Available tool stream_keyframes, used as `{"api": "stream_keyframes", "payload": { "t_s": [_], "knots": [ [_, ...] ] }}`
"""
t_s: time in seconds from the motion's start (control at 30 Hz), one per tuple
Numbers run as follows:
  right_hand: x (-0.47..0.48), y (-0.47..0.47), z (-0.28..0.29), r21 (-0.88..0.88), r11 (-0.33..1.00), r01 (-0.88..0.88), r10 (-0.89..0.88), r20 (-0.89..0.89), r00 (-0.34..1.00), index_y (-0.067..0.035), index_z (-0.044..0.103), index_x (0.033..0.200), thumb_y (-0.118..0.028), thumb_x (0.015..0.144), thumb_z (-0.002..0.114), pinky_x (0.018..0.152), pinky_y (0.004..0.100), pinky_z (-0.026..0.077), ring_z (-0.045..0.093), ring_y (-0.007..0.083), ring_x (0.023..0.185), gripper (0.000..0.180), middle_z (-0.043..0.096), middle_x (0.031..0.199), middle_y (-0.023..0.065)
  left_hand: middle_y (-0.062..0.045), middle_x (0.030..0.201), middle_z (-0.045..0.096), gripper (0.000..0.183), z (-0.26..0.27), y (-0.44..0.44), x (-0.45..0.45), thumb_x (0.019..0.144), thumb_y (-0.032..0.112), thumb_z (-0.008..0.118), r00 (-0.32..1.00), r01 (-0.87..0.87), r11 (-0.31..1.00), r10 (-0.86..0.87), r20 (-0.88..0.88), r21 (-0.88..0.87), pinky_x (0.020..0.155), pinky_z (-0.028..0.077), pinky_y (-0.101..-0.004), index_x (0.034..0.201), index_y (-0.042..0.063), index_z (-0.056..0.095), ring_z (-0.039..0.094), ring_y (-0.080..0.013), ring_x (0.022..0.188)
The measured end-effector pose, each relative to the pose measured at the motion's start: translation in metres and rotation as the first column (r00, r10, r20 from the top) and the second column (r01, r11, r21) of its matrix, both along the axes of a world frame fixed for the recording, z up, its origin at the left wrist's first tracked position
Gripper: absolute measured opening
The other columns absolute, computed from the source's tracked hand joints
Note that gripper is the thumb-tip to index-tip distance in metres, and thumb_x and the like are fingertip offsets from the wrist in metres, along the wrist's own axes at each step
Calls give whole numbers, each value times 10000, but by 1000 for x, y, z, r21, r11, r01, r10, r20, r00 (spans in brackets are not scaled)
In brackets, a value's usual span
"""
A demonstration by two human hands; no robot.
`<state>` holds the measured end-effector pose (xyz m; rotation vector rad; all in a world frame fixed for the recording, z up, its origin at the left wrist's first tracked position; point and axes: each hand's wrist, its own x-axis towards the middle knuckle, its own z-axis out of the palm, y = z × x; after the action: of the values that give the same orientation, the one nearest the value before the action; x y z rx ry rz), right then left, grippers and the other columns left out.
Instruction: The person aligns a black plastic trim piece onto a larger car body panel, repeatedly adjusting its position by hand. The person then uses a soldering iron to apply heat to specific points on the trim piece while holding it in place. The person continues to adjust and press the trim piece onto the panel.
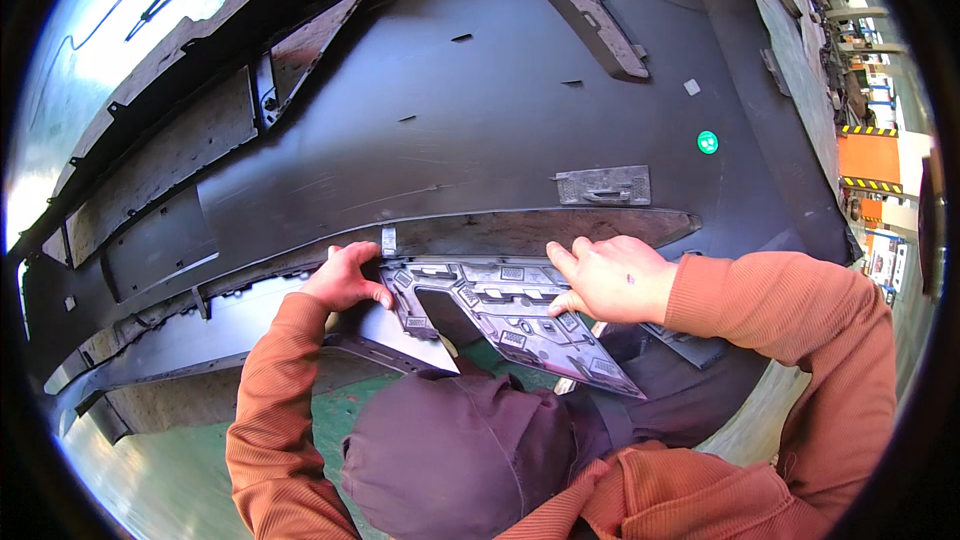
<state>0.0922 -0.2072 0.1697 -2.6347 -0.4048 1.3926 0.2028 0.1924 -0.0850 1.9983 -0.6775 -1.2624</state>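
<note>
A large black plastic bumper cover (pixel 450 135) stretches before me, its inner side facing up. Along its near edge lies a grey-black plastic trim panel (pixel 517 307), with molded ribs, textured pads and a slanted opening. My right hand (pixel 615 277) pinches the panel's upper right part, thumb on the ribbed face and fingers over the upper edge. At the left end, my left hand (pixel 345 277) grips the panel's corner, with its thumb against the side and its fingertips by the bumper's long slot (pixel 510 232). Some of those fingertips are hidden.
A small textured plate (pixel 604 186) and a green round sticker (pixel 707 142) sit on the bumper. My bent knee (pixel 457 450) in dark trousers is close below the panel. Green floor (pixel 330 420) shows underneath. Orange blocks with striped edges (pixel 868 157) stand far right.
</note>
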Motion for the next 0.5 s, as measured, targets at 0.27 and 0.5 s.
{"api": "stream_keyframes", "payload": {
  "t_s": [0.27, 0.5],
  "knots": [
    [-3, -5, -3, 61, 996, 67, -68, 6, 998, 31, 570, 1356, -669, 1060, 700, 846, 559, 650, 789, 492, 1004, 771, 738, 1092, 285, -234, 1228, 785, 948, 61, -25, 26, 597, 622, 1084, 989, 119, 991, -124, 86, 61, 1072, 563, -522, 1210, -11, 735, 729, -439, 1242],
    [3, -4, -3, 61, 992, 112, -110, -39, 993, 26, 610, 1314, -655, 1030, 751, 881, 594, 640, 791, 497, 1052, 751, 762, 1112, 291, -268, 1275, 760, 924, 126, -160, -21, 802, 649, 978, 941, 240, 809, -59, 333, -536, 1054, 571, -538, 1323, -54, 684, 723, -461, 1238]
  ]
}}
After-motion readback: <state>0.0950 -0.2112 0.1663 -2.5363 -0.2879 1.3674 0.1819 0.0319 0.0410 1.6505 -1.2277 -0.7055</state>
